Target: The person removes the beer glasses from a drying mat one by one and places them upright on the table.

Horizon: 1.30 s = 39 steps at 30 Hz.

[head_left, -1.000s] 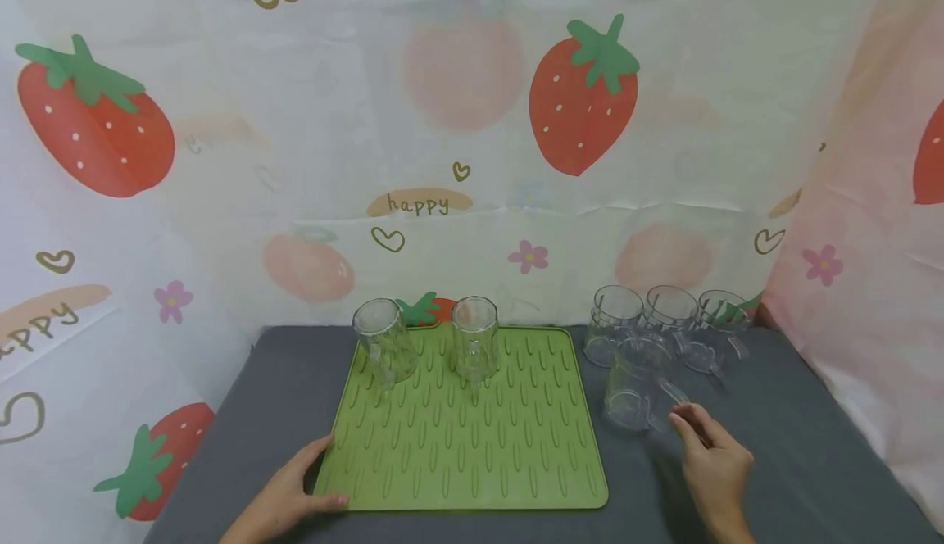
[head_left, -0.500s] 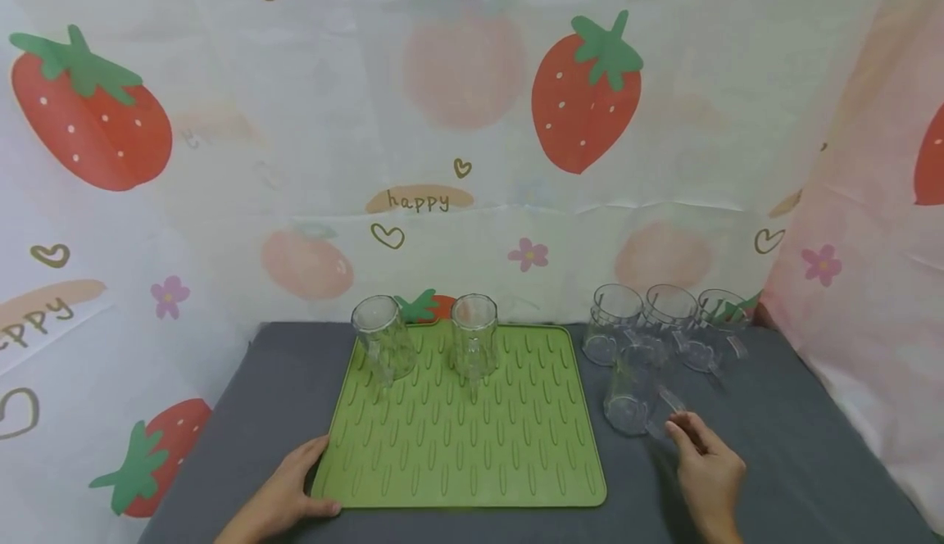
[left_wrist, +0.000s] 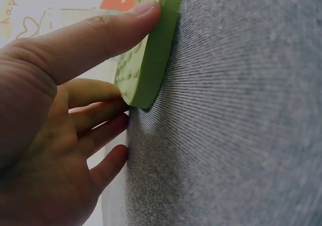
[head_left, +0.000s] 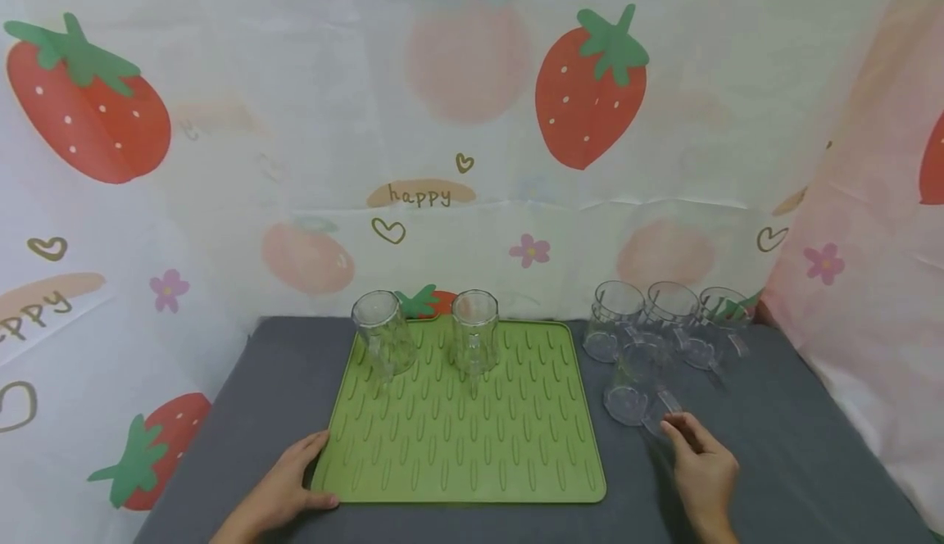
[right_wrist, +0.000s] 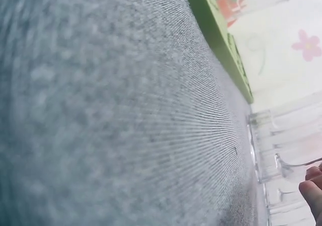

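My left hand (head_left: 283, 478) touches the near left corner of a green ridged mat (head_left: 457, 446). In the left wrist view, its thumb (left_wrist: 121, 27) lies along the mat's edge and the long fingers (left_wrist: 95, 95) reach its side, nearly straight. Right of the mat, my right hand (head_left: 704, 466) pinches the handle of a clear glass mug (head_left: 627, 405), the nearest of the right-hand group. Only the fingertips (right_wrist: 313, 178) of this hand show in the right wrist view, by the handle. Two glass mugs (head_left: 387, 339) (head_left: 475, 335) stand on the mat's far part, handles facing me.
Behind the held mug stand more clear mugs (head_left: 618, 302) (head_left: 673, 302) (head_left: 725, 306) in a tight row, overlapping it in the head view. A dark grey cloth (head_left: 782, 454) covers the table. A strawberry-print curtain (head_left: 457, 134) hangs behind and at both sides.
My right hand has shifted slightly left and toward me, and the pinched handle swings a little with it. The left hand stays at the mat's corner. The head view tilts slightly down.
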Available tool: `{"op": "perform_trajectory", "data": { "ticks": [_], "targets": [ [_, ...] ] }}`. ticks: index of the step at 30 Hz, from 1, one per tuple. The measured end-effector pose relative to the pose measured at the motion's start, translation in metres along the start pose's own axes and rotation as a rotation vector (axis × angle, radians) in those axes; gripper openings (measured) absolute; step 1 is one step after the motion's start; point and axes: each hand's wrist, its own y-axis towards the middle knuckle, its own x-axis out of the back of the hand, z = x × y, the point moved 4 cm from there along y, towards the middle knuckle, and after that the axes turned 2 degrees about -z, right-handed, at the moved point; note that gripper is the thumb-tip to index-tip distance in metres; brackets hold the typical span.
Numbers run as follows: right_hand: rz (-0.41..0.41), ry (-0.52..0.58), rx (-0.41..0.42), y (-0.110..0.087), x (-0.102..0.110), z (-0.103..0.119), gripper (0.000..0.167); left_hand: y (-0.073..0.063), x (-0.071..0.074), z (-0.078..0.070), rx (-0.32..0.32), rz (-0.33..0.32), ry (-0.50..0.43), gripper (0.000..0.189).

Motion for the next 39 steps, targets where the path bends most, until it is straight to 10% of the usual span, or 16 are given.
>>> {"op": "perform_trajectory", "data": {
  "ticks": [18, 39],
  "targets": [
    [0.079, -0.119, -0.064, 0.008, 0.008, 0.024, 0.034, 0.001, 0.005, 0.003, 0.009, -0.017, -0.003, 0.107],
    [0.364, -0.178, 0.217, 0.031, -0.025, 0.109, 0.035, -0.002, 0.002, 0.004, -0.023, -0.024, -0.07, 0.103]
  ]
}}
